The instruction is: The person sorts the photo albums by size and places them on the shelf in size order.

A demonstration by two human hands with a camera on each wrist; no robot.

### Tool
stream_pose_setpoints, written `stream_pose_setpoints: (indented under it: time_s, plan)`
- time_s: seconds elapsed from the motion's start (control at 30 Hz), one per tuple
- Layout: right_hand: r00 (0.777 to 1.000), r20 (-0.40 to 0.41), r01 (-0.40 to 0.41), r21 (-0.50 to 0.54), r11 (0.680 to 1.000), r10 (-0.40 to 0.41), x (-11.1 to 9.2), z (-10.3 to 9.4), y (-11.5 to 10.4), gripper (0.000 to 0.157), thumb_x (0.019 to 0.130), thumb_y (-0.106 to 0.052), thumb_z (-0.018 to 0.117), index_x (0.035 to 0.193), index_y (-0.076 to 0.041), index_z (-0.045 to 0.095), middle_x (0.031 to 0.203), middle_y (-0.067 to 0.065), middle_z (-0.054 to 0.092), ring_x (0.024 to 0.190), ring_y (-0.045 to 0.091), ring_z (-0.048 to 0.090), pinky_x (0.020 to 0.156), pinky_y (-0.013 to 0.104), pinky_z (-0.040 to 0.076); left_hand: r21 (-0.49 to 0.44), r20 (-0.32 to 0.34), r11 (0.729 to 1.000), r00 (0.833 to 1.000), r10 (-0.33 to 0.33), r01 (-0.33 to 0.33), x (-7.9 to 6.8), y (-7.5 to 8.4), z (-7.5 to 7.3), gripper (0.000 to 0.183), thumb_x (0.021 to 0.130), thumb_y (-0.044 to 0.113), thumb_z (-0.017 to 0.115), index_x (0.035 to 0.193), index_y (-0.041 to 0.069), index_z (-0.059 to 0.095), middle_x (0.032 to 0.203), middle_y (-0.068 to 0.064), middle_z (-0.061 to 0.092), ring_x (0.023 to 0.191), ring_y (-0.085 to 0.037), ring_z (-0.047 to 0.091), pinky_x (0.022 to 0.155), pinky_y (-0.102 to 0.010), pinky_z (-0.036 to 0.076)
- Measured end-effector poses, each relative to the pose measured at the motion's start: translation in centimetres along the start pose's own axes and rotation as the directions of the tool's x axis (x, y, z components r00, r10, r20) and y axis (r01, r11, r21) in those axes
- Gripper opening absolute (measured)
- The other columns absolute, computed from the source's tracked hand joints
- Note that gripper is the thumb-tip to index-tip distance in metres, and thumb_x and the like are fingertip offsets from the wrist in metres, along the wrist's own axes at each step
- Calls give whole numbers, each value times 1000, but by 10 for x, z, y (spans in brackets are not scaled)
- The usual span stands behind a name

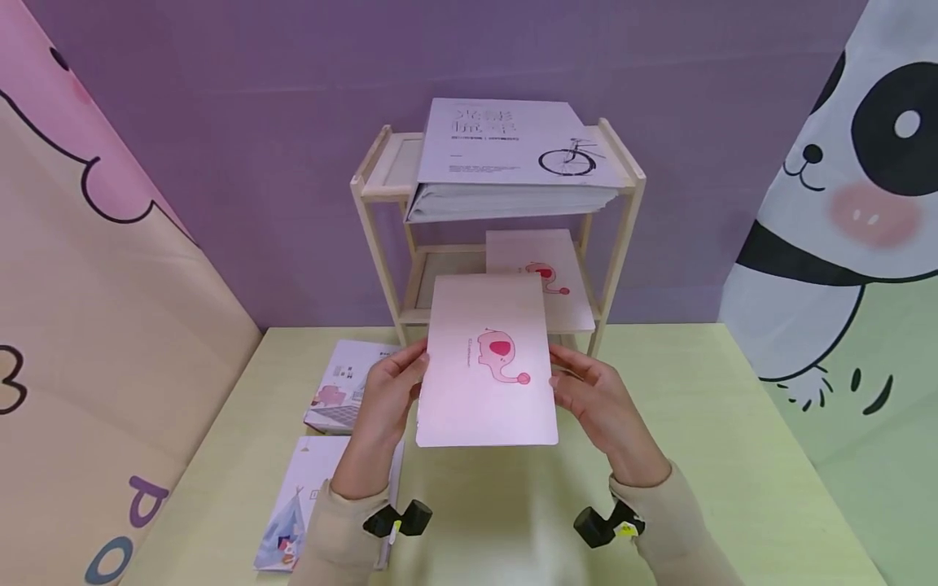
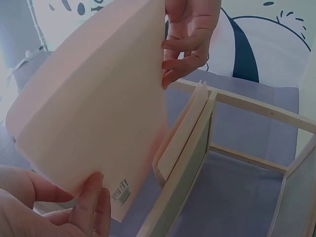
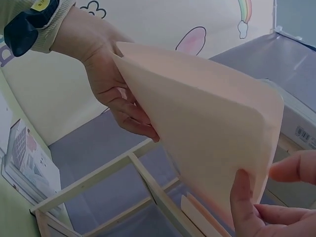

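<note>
A pale pink notebook (image 1: 484,407) with a pink elephant on its cover is held up in front of the rack. My left hand (image 1: 388,399) pinches its left edge, thumb on the cover side. The opposite edge is gripped by my right hand (image 1: 597,403). A small barcode shows on the back of the notebook (image 2: 89,118) in the left wrist view, near my left fingertips. Its pages part slightly in the right wrist view. Behind it, a similar elephant notebook (image 1: 538,248) lies on the rack's lower shelf, partly covered by the held one.
A wooden two-tier rack (image 1: 375,264) stands at the table's back. On top lies a thick white book (image 1: 506,146) with a bicycle picture, overhanging the front. A white box (image 1: 340,387) and a book with a tent picture (image 1: 293,505) lie on the table (image 1: 689,423) at left.
</note>
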State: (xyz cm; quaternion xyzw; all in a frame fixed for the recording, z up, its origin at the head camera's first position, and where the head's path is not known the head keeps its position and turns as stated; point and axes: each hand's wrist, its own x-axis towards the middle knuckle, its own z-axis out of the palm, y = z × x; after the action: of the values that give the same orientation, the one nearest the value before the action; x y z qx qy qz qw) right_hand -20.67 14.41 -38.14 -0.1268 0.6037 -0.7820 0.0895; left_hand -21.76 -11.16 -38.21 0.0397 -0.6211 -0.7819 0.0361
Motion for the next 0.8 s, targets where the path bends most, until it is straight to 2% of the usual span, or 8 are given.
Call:
stream_pose_setpoints:
  time_s: [0.23,0.33,0.43,0.53,0.67,0.8]
  plan:
    - [997,78,-5,17,1000,4,15,-7,-4,54,90,6,44,140,15,27,121,6,52,102,13,59,82,24,51,-44,-27,998,999,34,-35,13,2,4,34,94,-2,49,126,-13,51,88,6,66,67,-3,58,55,-14,44]
    - [996,85,-3,-5,1000,3,21,-8,-6,54,90,6,43,141,15,26,126,12,49,101,13,59,83,24,51,-37,-32,998,998,49,-50,19,1,5,34,94,-1,50,126,-13,52,89,4,66,67,-3,59,55,-15,45]
    - [996,85,10,-36,999,-7,27,-8,-9,53,91,6,41,141,15,25,134,25,42,101,12,59,83,24,51,-17,-32,998,998,54,-55,23,1,6,35,94,-1,49,126,-13,51,96,-2,66,70,-3,60,57,-16,47]
    - [997,79,15,-61,998,-10,33,-7,-12,51,92,5,39,141,14,25,139,31,35,103,13,58,84,24,50,-4,-35,998,998,56,-56,27,1,7,35,93,-2,49,127,-13,50,106,-10,65,72,-3,60,60,-16,48]
    - [999,51,0,-106,994,6,42,-4,-16,49,94,6,37,141,14,27,140,30,35,112,20,53,86,23,50,11,-34,998,997,64,-64,31,4,8,37,94,-1,48,129,-11,49,118,-20,60,77,-4,61,64,-16,49]
    - [1000,13,-20,-151,988,22,50,-1,-20,48,94,8,37,140,14,28,142,26,34,122,31,44,87,20,48,68,-18,994,996,86,-85,35,8,9,39,94,-1,47,131,-12,45,132,-26,50,98,-10,58,73,-14,47]
